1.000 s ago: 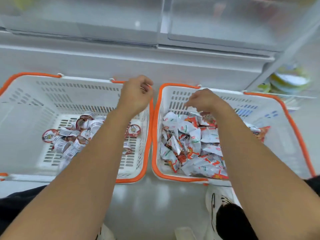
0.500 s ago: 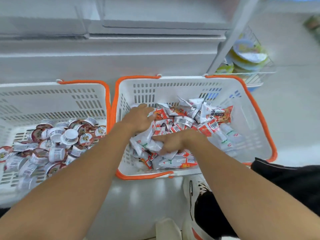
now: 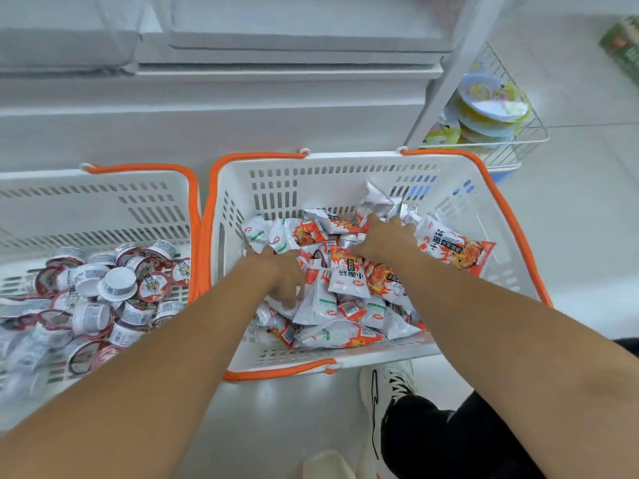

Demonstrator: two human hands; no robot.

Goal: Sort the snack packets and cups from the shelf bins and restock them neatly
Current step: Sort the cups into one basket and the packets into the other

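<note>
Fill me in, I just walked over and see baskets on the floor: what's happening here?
A person has both hands in the right basket, digging through a heap of snack packets. The left hand is buried low in the pile; the right hand reaches toward the far packets. The left basket holds small sealed cups, untouched right now. Whether either hand has gripped a packet is hidden.

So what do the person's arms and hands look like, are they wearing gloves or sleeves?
No gloves and no sleeves. Both forearms are bare all the way to the bottom of the picture, and the left hand and right hand are bare too. No watch or bracelet shows on either wrist. The fingers are mostly hidden among the packets, so a ring cannot be ruled out.
</note>
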